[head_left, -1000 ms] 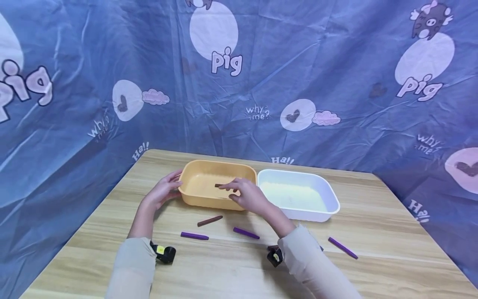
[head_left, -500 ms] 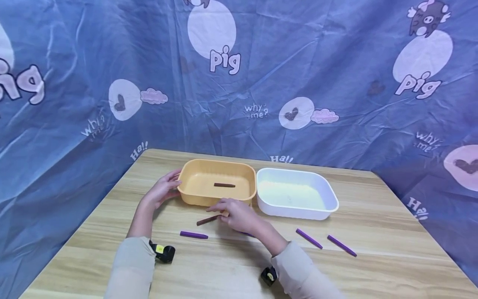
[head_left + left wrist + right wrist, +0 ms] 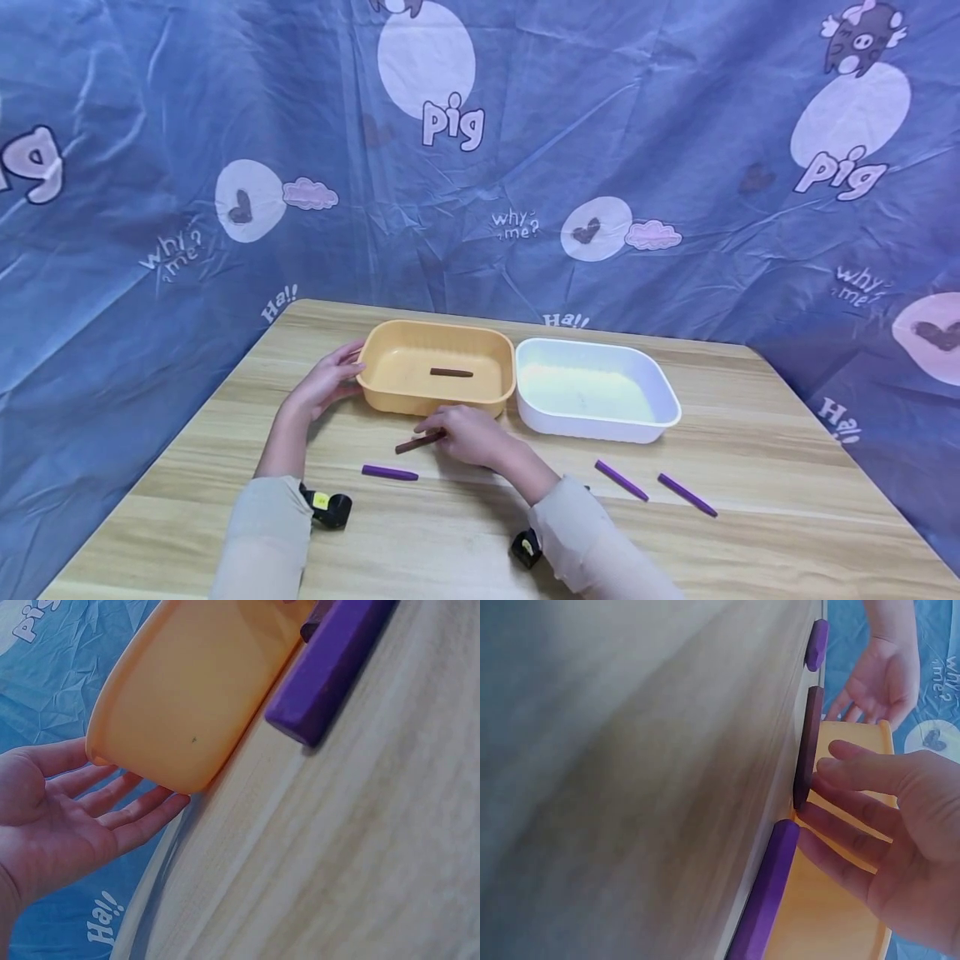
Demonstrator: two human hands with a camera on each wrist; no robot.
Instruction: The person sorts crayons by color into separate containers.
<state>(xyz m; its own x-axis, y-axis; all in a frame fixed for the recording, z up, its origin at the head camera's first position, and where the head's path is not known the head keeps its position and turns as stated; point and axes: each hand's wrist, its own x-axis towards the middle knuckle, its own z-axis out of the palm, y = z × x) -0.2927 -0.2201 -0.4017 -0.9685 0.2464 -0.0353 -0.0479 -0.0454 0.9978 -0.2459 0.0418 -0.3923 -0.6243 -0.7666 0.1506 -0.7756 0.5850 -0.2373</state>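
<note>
"Head view, with 12 o'clock at the far edge of the table (image 3: 450, 550): how does the right hand (image 3: 471, 435) stand?"

"Fingers parted, around the right end of the brown crayon (image 3: 417, 443), which lies on the table at 9 o'clock from it. I can't tell whether any fingertip touches."

"So the step is a pinch?"

"I judge so. Better to set thumb and forefinger nearer its middle, squeeze lightly from both sides, then lift level; an end grip may let it swing."

"What's in the way?"

"One purple crayon (image 3: 767, 889), just beside the lower fingertips in the right wrist view; a sideways sweep could roll it. A second purple crayon (image 3: 390, 473) lies at 8 o'clock."

"And the left hand (image 3: 326, 382)?"

"At 10, fingers spread against the end of the orange tub (image 3: 397, 402); that steadying contact is worth having. The tub sits at 11 to 12, another brown crayon (image 3: 452, 372) inside."

"Farther out?"

"White tub (image 3: 592, 428) between 2 and 3; a third purple crayon (image 3: 622, 481) and a fourth purple crayon (image 3: 687, 495) between 3 and 4."
</note>
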